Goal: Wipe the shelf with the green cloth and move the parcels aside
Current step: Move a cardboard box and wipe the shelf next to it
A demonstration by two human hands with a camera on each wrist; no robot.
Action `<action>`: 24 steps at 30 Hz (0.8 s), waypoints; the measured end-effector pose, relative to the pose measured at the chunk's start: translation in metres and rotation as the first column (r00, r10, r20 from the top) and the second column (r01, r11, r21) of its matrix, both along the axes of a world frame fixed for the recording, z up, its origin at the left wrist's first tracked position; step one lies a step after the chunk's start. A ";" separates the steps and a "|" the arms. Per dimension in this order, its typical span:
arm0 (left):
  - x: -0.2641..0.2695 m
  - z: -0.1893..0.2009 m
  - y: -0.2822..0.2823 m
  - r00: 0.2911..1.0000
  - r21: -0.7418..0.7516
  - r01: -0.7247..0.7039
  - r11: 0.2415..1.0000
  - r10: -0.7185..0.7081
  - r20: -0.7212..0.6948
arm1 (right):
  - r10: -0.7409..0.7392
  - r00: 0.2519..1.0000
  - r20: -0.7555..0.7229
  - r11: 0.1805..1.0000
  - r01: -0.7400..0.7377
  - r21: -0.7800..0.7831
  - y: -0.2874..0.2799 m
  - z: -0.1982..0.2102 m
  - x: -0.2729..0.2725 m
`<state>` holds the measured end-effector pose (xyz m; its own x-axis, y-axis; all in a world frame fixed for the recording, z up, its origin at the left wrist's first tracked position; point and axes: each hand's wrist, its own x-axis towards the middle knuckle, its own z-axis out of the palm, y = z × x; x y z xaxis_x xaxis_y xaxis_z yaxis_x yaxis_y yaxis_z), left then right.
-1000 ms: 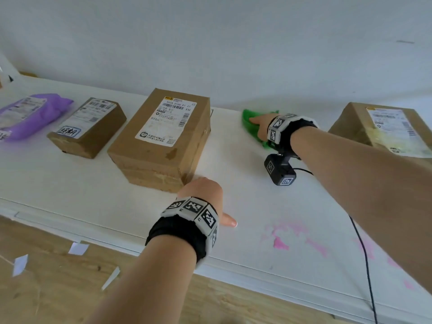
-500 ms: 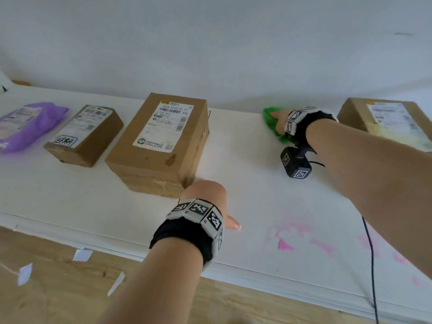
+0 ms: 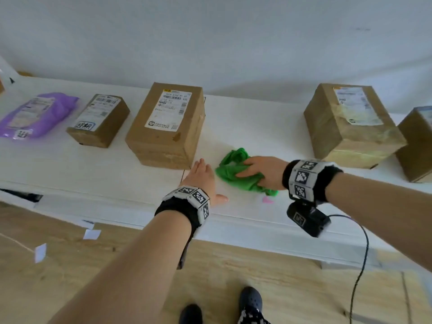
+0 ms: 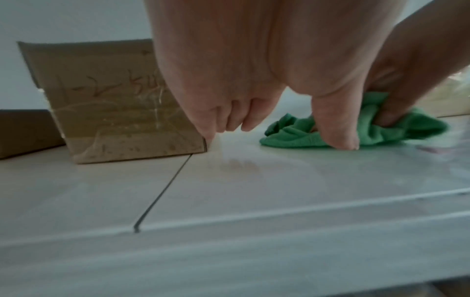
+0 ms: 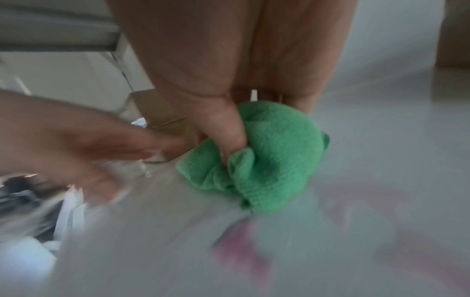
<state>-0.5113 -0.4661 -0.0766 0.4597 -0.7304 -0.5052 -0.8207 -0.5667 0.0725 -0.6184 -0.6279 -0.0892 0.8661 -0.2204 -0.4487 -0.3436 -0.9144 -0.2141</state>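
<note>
My right hand (image 3: pixel 259 173) grips the bunched green cloth (image 3: pixel 236 173) and presses it on the white shelf (image 3: pixel 257 127), just above a pink stain (image 3: pixel 267 199). In the right wrist view my thumb digs into the cloth (image 5: pixel 274 156), and the stain (image 5: pixel 239 253) is blurred. My left hand (image 3: pixel 202 181) lies flat and open on the shelf, fingertips (image 4: pixel 211 132) at the front right corner of the large brown parcel (image 3: pixel 166 125). The cloth (image 4: pixel 305 132) lies right beside my left thumb.
Left of the large parcel sit a smaller brown box (image 3: pixel 99 120) and a purple mailer bag (image 3: pixel 35 114). Two brown parcels (image 3: pixel 350 122) stand at the right, the far one (image 3: pixel 418 146) cut by the frame. Below lies wooden floor with paper scraps (image 3: pixel 91 233).
My right hand has dragged the cloth from the back of the shelf near the wall forward and left to the pink stain. The left hand has stayed by the large parcel.
</note>
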 end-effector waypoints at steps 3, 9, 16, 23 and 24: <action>-0.003 0.005 0.019 0.999 -0.020 0.033 0.999 -0.033 -0.009 | -0.209 0.978 0.016 0.975 0.209 -0.074 -0.021 0.006 0.011; 0.002 0.000 0.044 0.997 0.063 0.071 0.995 -0.070 -0.019 | -0.267 0.963 0.043 0.963 0.268 -0.028 0.042 0.009 0.004; -0.016 0.003 0.046 0.989 -0.048 0.145 0.988 -0.145 0.000 | -0.290 0.951 0.105 0.957 0.288 0.041 0.125 -0.014 -0.059; -0.027 -0.001 0.051 0.934 0.008 0.356 0.934 -0.356 0.037 | -0.770 0.636 0.047 0.631 0.770 -0.093 0.066 0.004 -0.097; -0.024 -0.001 0.052 0.932 0.012 0.360 0.933 -0.361 0.023 | -0.776 0.628 0.059 0.621 0.777 -0.098 0.071 0.002 -0.089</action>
